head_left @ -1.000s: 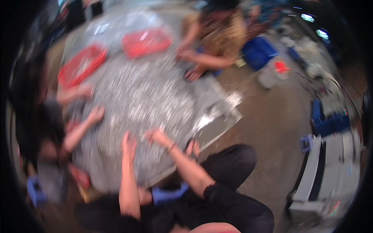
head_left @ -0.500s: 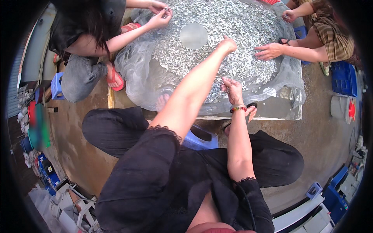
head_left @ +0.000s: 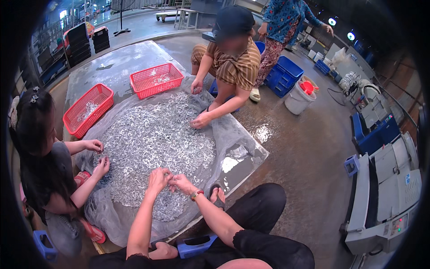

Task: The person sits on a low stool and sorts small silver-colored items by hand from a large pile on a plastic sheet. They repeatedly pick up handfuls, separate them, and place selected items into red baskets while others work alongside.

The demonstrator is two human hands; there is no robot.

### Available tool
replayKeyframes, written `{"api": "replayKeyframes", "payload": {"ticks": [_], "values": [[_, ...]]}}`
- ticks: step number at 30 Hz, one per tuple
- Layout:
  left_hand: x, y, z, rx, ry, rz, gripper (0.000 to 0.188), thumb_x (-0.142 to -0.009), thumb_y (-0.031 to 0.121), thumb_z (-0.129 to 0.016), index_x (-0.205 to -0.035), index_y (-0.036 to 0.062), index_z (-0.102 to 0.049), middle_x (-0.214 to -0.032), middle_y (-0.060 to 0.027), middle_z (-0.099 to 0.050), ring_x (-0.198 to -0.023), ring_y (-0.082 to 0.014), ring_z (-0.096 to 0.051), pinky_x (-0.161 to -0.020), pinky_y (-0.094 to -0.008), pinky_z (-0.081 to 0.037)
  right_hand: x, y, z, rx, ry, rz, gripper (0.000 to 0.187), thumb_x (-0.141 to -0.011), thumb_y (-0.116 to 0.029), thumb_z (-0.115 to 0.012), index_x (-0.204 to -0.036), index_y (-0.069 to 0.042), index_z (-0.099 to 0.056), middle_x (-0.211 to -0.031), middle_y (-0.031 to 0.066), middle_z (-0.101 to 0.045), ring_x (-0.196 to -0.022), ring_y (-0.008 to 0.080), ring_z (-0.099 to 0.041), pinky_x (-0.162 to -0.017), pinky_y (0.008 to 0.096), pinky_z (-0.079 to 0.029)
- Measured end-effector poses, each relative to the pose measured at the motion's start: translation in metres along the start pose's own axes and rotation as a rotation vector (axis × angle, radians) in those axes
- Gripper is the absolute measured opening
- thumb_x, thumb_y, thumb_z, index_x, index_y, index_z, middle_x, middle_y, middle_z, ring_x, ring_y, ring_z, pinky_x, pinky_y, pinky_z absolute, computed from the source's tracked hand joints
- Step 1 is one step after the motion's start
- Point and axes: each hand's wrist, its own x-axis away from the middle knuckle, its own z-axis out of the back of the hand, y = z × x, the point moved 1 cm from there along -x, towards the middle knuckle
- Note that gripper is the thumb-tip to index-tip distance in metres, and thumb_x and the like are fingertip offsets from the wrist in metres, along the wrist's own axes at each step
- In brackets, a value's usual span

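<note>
A wide heap of small, shiny, hook-shaped silvery pieces (head_left: 156, 134) lies spread on a sheer mesh cloth (head_left: 107, 215). Over the near side of this heap, my left hand (head_left: 157, 180) and my right hand (head_left: 182, 184) meet, fingertips nearly touching. Both sets of fingers are pinched together. Whatever is between them is too small to make out. A beaded bracelet (head_left: 196, 194) circles my right wrist.
Two red baskets (head_left: 156, 80) with some pieces stand beyond the heap on the low grey slab (head_left: 121, 58). Co-workers sit left and across, hands at the heap; another person stands behind. Blue crates (head_left: 284, 76), a white bucket (head_left: 299, 99) and machines (head_left: 385, 188) are at right.
My view has swung up and to the right, bringing the red baskets and machines into sight. My left hand has drawn back from over the heap and come together with my right hand.
</note>
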Motion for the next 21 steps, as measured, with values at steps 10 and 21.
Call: {"api": "replayKeyframes", "payload": {"ticks": [10, 21], "values": [[0.042, 0.029, 0.012, 0.158, 0.026, -0.141, 0.023, -0.082, 0.013, -0.051, -0.101, 0.0026, -0.058, -0.091, -0.0179, -0.058, -0.089, -0.0322, -0.055, -0.077, -0.0389, -0.042, 0.021, 0.017, -0.014, -0.526, 0.028, -0.043, 0.017, -0.085, -0.021, -0.054, -0.096, -0.008, -0.055, -0.09, -0.0009, -0.055, -0.082, 0.0096, -0.052, -0.069, 0.0266, -0.043], [0.061, -0.036, 0.011, 0.344, 0.446, 0.042, 0.028, -0.083, 0.024, -0.054, -0.1, 0.0029, -0.06, -0.092, -0.012, -0.064, -0.081, -0.024, -0.061, -0.072, -0.034, -0.046, -0.007, 0.068, 0.023, -1.053, 0.036, -0.125, 0.01, -0.078, -0.015, -0.052, -0.085, -0.008, -0.054, -0.08, 0.0051, -0.057, -0.074, 0.0195, -0.054, -0.057, 0.0255, -0.046]]}}
